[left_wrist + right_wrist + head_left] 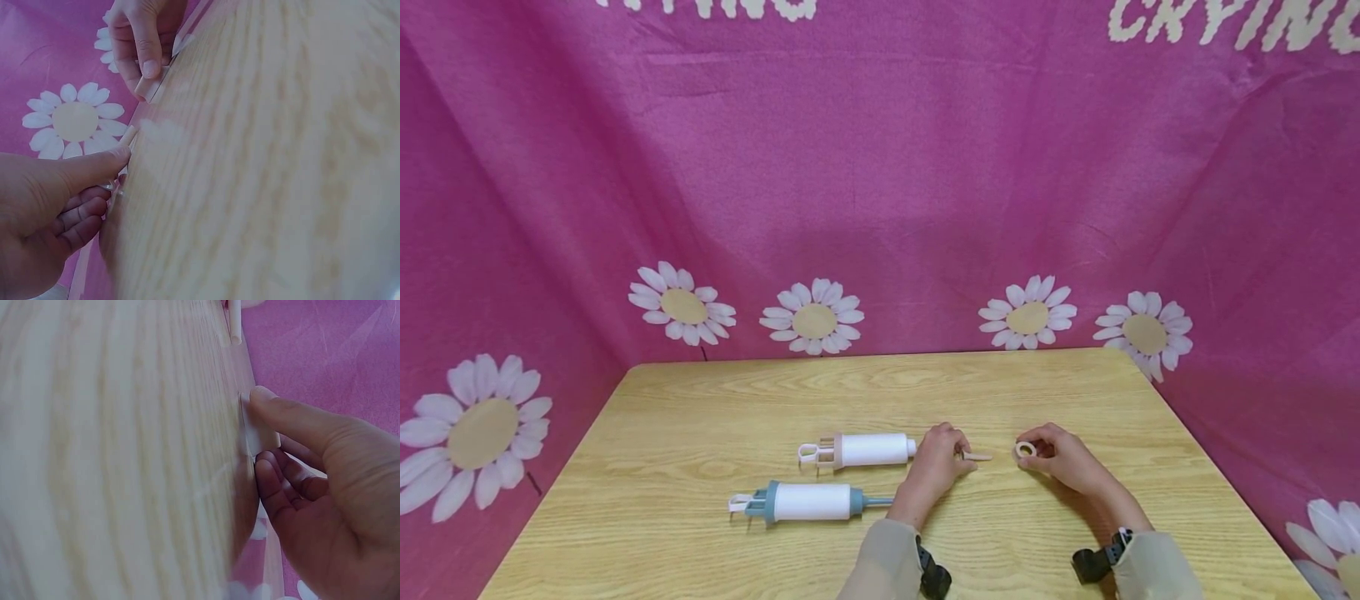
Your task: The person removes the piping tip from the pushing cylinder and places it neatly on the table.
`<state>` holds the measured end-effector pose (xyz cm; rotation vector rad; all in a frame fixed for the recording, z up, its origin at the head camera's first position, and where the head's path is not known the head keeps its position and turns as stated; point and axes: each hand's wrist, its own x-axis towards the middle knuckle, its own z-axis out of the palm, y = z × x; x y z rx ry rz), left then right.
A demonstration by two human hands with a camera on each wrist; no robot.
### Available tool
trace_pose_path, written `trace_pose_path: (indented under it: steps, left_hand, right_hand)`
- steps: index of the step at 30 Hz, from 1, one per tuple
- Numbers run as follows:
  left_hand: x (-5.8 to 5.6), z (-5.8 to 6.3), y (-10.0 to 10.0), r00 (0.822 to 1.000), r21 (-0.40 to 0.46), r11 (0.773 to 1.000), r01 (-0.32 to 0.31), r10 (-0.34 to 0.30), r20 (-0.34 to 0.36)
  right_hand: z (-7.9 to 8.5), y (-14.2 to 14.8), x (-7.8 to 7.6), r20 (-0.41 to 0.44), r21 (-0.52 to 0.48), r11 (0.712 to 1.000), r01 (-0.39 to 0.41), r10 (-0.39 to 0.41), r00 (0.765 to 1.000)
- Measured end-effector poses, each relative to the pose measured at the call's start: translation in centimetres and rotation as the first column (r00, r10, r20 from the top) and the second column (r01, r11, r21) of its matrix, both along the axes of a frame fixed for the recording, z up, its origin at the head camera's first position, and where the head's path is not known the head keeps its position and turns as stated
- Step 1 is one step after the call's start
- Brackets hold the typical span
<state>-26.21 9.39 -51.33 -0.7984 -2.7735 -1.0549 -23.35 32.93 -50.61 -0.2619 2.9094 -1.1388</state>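
Observation:
My left hand point(938, 460) pinches a thin beige stick point(979, 457) between thumb and fingers, low over the wooden table; its free end points right. In the left wrist view the stick point(129, 135) shows past the thumb tip. My right hand point(1063, 457) holds a small beige ring point(1025, 450), like a roll of tape, by its right side. The right wrist view has the ring point(261, 428) edge-on between thumb and fingers, touching or very near the tabletop. A short gap separates stick and ring.
Left of my left hand lie two hand pumps with white barrels: a pink-ended one point(874, 449) behind and a teal-ended one point(812, 502) in front, its nozzle towards my left wrist. Pink cloth point(917, 192) with daisies surrounds the wooden table point(700, 417).

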Motion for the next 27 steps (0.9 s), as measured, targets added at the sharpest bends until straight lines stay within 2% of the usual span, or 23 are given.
trace_pose_path:
  steps: [13, 19, 23, 27]
  left_hand:
    - [0.1, 0.2, 0.1, 0.999, -0.011, 1.000, -0.029, 0.028, -0.022]
    - [0.2, 0.4, 0.0, 0.999, 0.026, 0.998, -0.053, 0.053, -0.010]
    - [0.3, 0.8, 0.0, 0.999, 0.059, 0.997, -0.040, 0.042, -0.032]
    - [0.5, 1.4, 0.2, 0.996, 0.061, 0.998, -0.028, 0.034, -0.087]
  right_hand:
    - [-0.1, 0.0, -0.1, -0.012, -0.003, 1.000, -0.011, 0.011, 1.000]
    - [-0.1, 0.3, 0.0, -0.001, -0.043, 0.999, -0.014, 0.014, 1.000]
    - [-0.1, 0.5, -0.1, -0.021, -0.059, 0.998, 0.030, -0.031, 0.999]
    - [-0.1, 0.6, -0.1, -0.068, -0.059, 0.996, 0.063, -0.067, 0.995]
